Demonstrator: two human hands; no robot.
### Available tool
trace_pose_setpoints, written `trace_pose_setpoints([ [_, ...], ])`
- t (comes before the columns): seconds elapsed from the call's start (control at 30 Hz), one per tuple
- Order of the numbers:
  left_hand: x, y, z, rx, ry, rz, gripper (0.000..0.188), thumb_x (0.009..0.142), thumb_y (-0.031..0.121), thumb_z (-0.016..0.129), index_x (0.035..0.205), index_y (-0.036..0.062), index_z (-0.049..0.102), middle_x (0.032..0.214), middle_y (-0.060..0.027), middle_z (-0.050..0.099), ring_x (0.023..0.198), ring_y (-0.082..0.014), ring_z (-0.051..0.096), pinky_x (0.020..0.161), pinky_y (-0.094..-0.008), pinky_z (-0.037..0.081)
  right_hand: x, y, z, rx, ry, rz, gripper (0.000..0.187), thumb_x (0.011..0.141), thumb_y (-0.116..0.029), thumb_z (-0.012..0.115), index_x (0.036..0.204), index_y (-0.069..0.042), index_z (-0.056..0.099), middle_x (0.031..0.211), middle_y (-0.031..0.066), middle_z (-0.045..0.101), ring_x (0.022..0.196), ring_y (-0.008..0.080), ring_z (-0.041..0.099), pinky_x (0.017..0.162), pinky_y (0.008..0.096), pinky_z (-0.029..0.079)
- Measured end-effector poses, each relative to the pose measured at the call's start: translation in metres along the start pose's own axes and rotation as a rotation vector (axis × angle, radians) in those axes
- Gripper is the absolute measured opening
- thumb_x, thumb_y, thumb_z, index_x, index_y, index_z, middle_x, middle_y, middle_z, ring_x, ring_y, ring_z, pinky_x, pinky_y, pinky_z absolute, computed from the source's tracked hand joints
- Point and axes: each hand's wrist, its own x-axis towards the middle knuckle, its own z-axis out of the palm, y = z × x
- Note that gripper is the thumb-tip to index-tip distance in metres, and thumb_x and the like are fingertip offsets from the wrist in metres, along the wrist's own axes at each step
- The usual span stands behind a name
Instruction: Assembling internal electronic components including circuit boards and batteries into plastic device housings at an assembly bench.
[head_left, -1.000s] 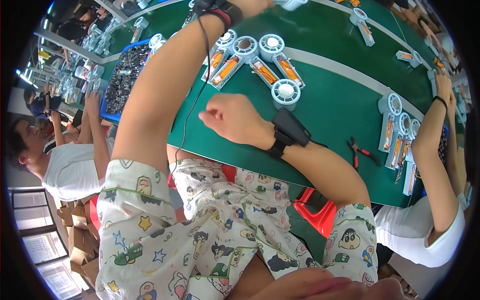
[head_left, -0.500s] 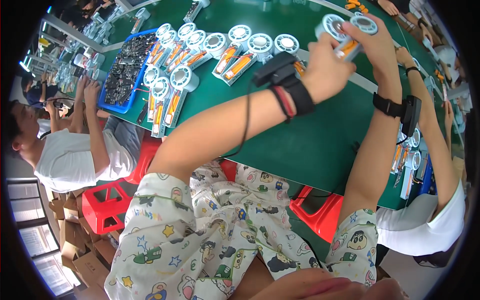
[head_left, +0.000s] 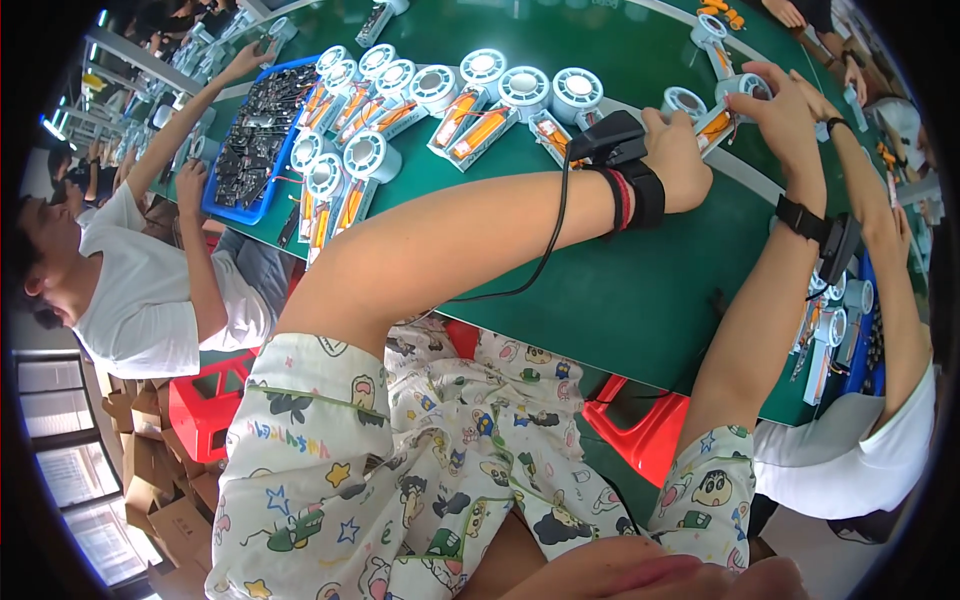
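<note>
- While the right hand (head_left: 787, 112) grips the round head of a pale blue fan unit (head_left: 744, 84), thumb on the near side and fingers curled past the top, its handle slants toward the left hand (head_left: 682, 168).
- The left hand is beside a second fan unit (head_left: 684, 101); its back hides most of the fingers, so I cannot tell whether it is closed on anything.
- Both units are toward the far side of the worktop (head_left: 600, 280), to the right of a row of fan units (head_left: 577, 90).
- The held handle shows an orange cell (head_left: 713, 128) uncovered, so a hold on the head's solid rim, with no finger pressing the cell, seems safest.
- The two heads are near each other; a small gap should spare them knocks.
- A black cable (head_left: 549, 252) hangs from the left wrist; it is best kept clear of the row when reaching.
</note>
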Motion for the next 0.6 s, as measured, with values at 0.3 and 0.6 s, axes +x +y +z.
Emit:
trace_pose_setpoints([
  [0.3,-0.026,0.008,-0.005,0.220,0.124,0.071,0.044,0.077,0.001,0.070,0.118,-0.0073,0.055,0.144,-0.0352,0.027,0.120,-0.0549,0.050,0.102,-0.0523,0.045,0.002,-0.016,0.007,-0.195,-0.173,-0.035,0.048,0.070,-0.008,0.080,0.116,-0.002,0.068,0.089,0.0031,0.064,0.080,0.0141,0.059,0.073,0.0311,0.050],
  [0.6,-0.085,0.012,-0.048,0.068,-0.218,0.143,0.056,0.078,0.010,0.070,0.128,-0.0080,0.053,0.140,-0.0388,0.037,0.124,-0.0567,0.047,0.108,-0.0527,0.044,-0.003,-0.019,0.050,-0.075,-0.515,-0.037,0.056,0.061,-0.001,0.081,0.116,-0.003,0.069,0.091,0.0024,0.064,0.081,0.0141,0.057,0.071,0.0294,0.048],
])
